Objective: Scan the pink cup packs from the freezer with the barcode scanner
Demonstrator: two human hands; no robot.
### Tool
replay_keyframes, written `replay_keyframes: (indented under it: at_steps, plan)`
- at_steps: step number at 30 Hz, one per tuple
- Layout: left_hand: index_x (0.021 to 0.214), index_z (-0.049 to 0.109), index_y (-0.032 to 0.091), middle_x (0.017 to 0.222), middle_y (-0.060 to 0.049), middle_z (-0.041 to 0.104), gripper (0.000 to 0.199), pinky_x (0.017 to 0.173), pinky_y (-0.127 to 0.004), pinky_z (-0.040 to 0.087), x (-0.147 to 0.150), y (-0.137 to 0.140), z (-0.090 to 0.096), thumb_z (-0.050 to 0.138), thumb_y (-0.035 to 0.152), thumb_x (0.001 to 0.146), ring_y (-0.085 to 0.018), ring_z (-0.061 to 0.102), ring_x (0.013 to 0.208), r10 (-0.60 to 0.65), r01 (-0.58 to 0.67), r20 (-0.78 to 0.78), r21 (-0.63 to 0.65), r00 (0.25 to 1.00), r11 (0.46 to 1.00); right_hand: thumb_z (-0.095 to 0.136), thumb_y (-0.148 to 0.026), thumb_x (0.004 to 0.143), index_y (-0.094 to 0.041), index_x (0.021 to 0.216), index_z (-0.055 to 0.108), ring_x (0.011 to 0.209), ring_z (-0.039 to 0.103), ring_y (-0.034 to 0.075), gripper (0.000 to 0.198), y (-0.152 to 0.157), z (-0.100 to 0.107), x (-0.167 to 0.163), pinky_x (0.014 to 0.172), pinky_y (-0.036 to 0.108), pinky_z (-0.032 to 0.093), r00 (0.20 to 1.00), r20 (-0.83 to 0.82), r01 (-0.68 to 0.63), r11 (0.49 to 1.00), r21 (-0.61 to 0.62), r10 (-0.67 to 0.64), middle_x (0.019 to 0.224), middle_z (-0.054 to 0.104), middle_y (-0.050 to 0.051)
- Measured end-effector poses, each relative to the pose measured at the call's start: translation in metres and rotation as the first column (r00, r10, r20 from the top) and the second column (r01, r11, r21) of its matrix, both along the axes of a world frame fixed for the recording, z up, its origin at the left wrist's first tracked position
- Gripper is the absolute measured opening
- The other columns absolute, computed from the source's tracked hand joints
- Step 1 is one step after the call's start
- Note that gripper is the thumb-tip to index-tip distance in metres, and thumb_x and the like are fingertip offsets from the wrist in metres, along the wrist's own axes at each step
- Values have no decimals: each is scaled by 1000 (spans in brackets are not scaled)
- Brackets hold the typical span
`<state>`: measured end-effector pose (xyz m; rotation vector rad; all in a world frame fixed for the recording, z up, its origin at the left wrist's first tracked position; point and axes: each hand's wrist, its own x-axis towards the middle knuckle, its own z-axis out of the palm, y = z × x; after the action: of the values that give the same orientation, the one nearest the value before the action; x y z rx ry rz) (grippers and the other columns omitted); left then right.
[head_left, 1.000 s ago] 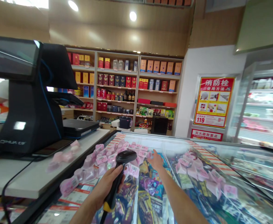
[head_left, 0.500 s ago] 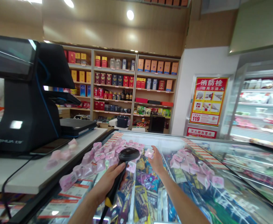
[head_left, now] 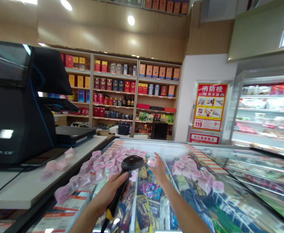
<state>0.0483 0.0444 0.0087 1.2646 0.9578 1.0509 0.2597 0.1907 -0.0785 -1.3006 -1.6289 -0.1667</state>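
Note:
My left hand [head_left: 112,191] is wrapped round the handle of a black barcode scanner [head_left: 132,162], whose head points forward and right. Between the thumb and fingers of my right hand [head_left: 159,170] is a small pink plastic cup [head_left: 152,161] with a white barcode label facing up. The scanner's head and this cup are close together but apart. Several like pink cups [head_left: 98,165] lie in a group left of the scanner on the glass freezer top [head_left: 161,147]. Another group of pink cups [head_left: 191,170] lies to the right of my right hand.
A black cash register [head_left: 18,106] stands on the white counter [head_left: 8,194] at left, with a few pink cups [head_left: 59,165] near the counter's edge. Colourful packets [head_left: 149,191] lie under the glass. Shelves of boxes [head_left: 113,85] and a red sign [head_left: 210,106] are behind.
The whole view has shifted slightly, so everything sits a little further left. Both hands keep their holds, and the pink cup in my right hand stays beside the scanner's head.

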Motion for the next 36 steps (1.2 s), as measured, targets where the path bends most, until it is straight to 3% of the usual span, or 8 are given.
replay_keyframes:
  at_steps: [5,10,15,22,26,30,32,36]
  plan:
    - [61,47,16,51,4,50,36,37,-18,34,-4,3,0,53,52,63,-6,43,40,38,-37,42,-16,998,999,44,-17,68,-17,105,53,98,47,22,39,-15,1,14,89,39,27,958,215,214,971,-102,-188,102,56,8]
    - [62,47,16,51,4,50,34,38,-18,35,-6,3,-1,52,50,65,-6,43,40,48,-48,36,-4,998,999,39,-29,77,-19,101,57,111,36,27,31,-24,8,25,93,49,11,860,389,406,905,-125,-331,110,54,10]
    - [67,48,16,51,4,50,31,37,-18,34,-7,0,-1,52,47,67,-7,43,40,93,-92,62,-23,994,996,38,-19,77,-17,107,53,117,29,28,34,-23,11,43,93,49,10,782,513,497,850,-173,-353,116,50,11]
    - [68,50,16,50,4,50,30,38,-18,34,-17,2,-5,51,47,68,-6,42,39,136,-135,73,-14,988,991,29,-11,78,-12,108,53,119,26,29,38,-20,13,70,94,49,6,721,518,608,779,-153,-461,118,48,14]
    - [61,48,16,51,3,52,33,38,-17,33,-26,3,-8,52,48,66,-6,43,38,157,-155,51,-37,986,987,37,-25,78,-13,115,47,120,24,29,40,-25,18,51,94,50,8,787,463,516,846,-133,-407,124,42,14]
    - [62,48,16,50,3,52,32,38,-18,33,-31,2,-7,54,48,64,-6,43,38,171,-168,53,-62,984,984,34,-34,80,-20,111,49,115,33,24,37,-33,19,3,94,48,12,917,330,277,953,-122,-224,119,48,8]
    - [66,49,16,50,4,52,31,38,-18,34,-32,-1,-6,55,47,63,-6,43,38,183,-179,68,-65,981,982,37,-34,80,-23,103,54,111,37,21,31,-37,18,-21,95,44,14,954,285,123,987,-102,-89,113,53,6]
    - [69,50,16,48,4,51,30,39,-18,33,-34,-6,-6,55,46,64,-6,42,38,181,-177,74,-51,981,983,43,-35,76,-23,75,61,104,41,19,22,-43,13,-54,95,41,14,969,235,-57,993,-105,81,102,57,3]
